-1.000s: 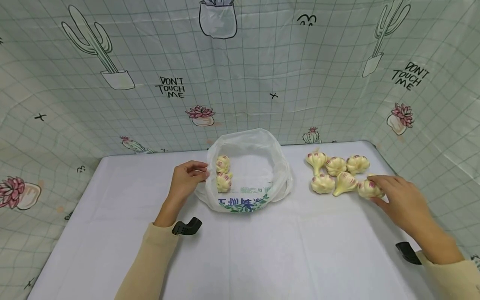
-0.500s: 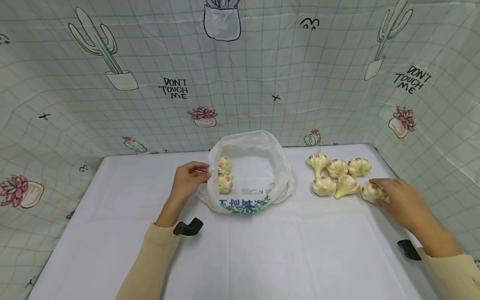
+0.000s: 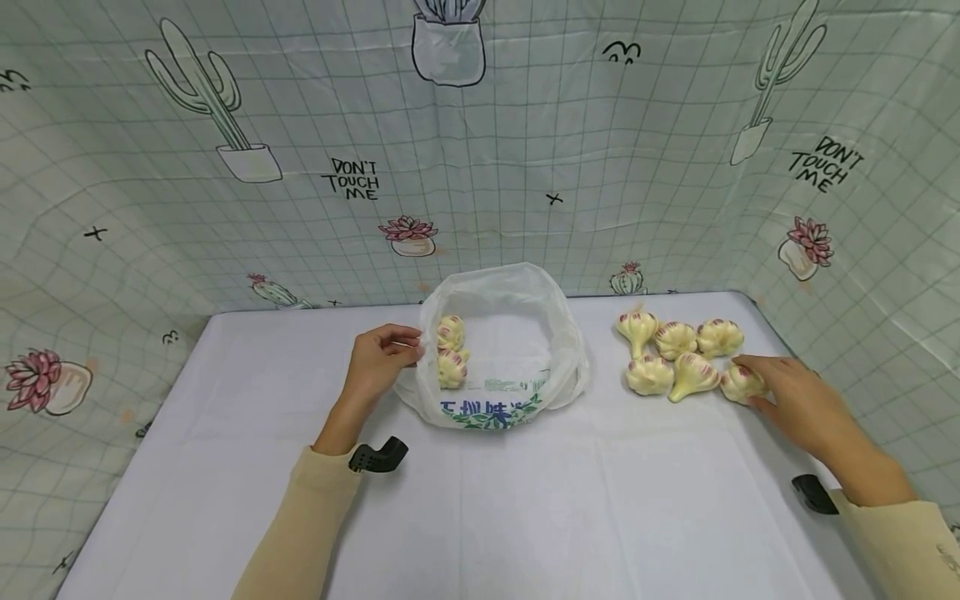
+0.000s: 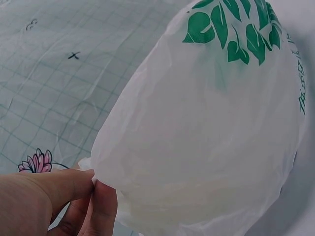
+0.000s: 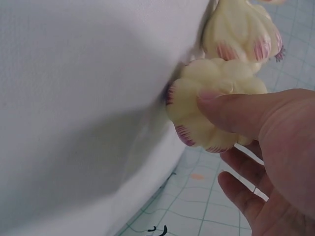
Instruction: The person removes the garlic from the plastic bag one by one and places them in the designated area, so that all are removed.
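Observation:
My left hand (image 3: 381, 360) pinches the left rim of a white plastic bag (image 3: 566, 367) between thumb and fingers; the left wrist view shows the bag's film (image 4: 197, 123) drawn up from that pinch. Through the bag's wide mouth, two garlic bulbs (image 3: 452, 368) show against its left side. At the right, my right hand (image 3: 806, 408) holds the garlic bulb (image 3: 741, 383) at the near right end of a group. In the right wrist view the thumb lies across this bulb (image 5: 189, 110), with the fingers behind it partly hidden.
Several more garlic bulbs (image 3: 677, 340) sit in two rows just left of my right hand. A white-covered table (image 3: 525, 517) runs back to a printed cloth backdrop (image 3: 495, 167). Both wrists carry black camera mounts (image 3: 378, 455).
The view has shifted slightly. My right hand stays at the same garlic bulb, which now stands a little apart from the neighbouring one. My left hand keeps its hold on the bag's rim.

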### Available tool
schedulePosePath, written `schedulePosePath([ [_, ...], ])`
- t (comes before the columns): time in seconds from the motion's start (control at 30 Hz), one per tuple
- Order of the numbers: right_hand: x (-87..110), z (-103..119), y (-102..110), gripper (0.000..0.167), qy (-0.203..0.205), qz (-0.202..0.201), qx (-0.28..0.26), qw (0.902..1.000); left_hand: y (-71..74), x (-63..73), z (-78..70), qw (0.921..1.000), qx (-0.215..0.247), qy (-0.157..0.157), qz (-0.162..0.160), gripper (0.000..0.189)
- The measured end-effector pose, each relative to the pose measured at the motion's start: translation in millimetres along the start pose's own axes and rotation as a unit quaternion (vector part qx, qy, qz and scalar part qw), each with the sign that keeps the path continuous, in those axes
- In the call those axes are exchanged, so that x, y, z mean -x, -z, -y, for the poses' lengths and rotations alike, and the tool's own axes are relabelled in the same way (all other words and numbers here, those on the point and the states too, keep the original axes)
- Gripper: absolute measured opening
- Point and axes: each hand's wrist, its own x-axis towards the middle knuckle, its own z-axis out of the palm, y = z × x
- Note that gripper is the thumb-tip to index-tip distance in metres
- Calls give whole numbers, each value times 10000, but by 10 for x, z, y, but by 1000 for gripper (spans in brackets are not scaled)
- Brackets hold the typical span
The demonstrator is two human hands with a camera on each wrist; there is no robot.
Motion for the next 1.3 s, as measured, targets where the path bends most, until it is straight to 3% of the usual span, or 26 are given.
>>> schedulePosePath([
  [0.33,15,-27,34,64,50,-146,-131,9998,-4,2,-16,10000,-38,-18,-52,24],
  [0.57,-8,112,173,71,-97,-129,-58,9999,1,12,-29,9999,-81,-2,-80,24],
  [0.9,-286,606,333,70,231,-200,-106,9995,32,0,-31,9999,-41,-41,-109,25],
  [1.3,-709,1303,219,57,883,-462,-554,9935,71,5,-1,9998,119,13,-126,25],
])
